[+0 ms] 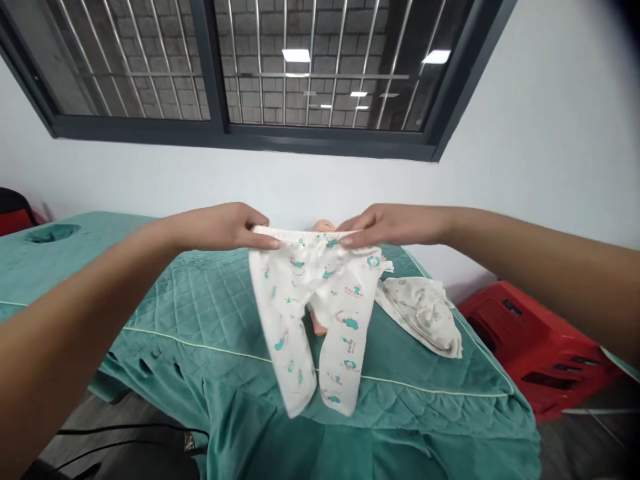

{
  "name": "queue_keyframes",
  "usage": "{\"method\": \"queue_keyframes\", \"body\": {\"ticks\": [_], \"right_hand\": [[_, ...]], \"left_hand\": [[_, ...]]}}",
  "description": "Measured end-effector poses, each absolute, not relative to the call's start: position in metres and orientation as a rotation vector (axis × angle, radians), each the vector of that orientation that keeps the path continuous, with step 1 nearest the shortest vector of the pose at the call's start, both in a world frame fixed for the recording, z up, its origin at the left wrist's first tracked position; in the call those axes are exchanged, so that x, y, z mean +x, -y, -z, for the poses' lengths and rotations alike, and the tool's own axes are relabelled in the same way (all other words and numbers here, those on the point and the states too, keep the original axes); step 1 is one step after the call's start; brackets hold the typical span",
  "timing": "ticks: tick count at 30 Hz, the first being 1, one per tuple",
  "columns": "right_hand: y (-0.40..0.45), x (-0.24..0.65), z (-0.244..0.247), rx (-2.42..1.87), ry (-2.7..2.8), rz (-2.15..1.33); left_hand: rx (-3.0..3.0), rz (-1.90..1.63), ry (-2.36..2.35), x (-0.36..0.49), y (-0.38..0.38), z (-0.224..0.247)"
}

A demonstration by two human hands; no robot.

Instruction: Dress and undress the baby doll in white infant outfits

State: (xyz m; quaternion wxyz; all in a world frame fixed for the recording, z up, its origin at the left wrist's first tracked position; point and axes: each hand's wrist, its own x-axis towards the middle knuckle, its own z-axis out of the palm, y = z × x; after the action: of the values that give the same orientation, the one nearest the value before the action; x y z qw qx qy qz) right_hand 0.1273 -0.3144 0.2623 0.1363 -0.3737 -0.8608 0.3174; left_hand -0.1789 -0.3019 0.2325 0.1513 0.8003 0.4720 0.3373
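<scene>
Small white trousers (333,293) with green and red prints hang upright in front of me, held at the waistband. My left hand (235,227) pinches the waistband's left end, thumb in front. My right hand (385,225) grips it toward the right side, thumb in front and fingers behind. Behind the trousers lies a doll, mostly hidden; the top of its head (324,226) shows above the waistband and a foot or leg (318,325) between the trouser legs. A crumpled white printed cloth (425,313) lies to the right on the green bed cover.
The quilted green cover (200,300) spreads over a bed against the white wall. Red stacked plastic stools (540,347) stand at the right. A barred window (325,137) is above. Black cables (135,427) run at the lower left, and a red and black object (15,213) is at far left.
</scene>
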Motion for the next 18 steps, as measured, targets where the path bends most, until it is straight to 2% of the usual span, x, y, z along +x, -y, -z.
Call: {"method": "queue_keyframes", "body": {"ticks": [3, 7, 10, 12, 16, 18], "right_hand": [[0.306, 0.117, -0.243, -1.187, 2.443, -0.901], [0.282, 0.096, -0.228, -1.131, 2.201, -0.63], [0.267, 0.09, -0.219, -1.014, 2.13, -0.529], [0.264, 0.093, -0.205, -0.979, 2.236, -0.561], [0.265, 0.11, -0.158, -1.025, 2.592, -0.803], [0.254, 0.121, -0.13, -1.089, 2.592, -0.79]], "left_hand": [[2.493, -0.697, -1.461, -0.193, 0.29, -0.224], [2.465, -1.192, -1.74, -0.19, 0.277, -0.224], [2.338, -1.453, -1.697, -0.186, 0.269, -0.218], [2.267, -1.368, -1.548, -0.185, 0.265, -0.203], [2.108, -0.826, -1.252, -0.177, 0.257, -0.145], [1.933, -0.791, -1.234, -0.165, 0.252, -0.108]]}}
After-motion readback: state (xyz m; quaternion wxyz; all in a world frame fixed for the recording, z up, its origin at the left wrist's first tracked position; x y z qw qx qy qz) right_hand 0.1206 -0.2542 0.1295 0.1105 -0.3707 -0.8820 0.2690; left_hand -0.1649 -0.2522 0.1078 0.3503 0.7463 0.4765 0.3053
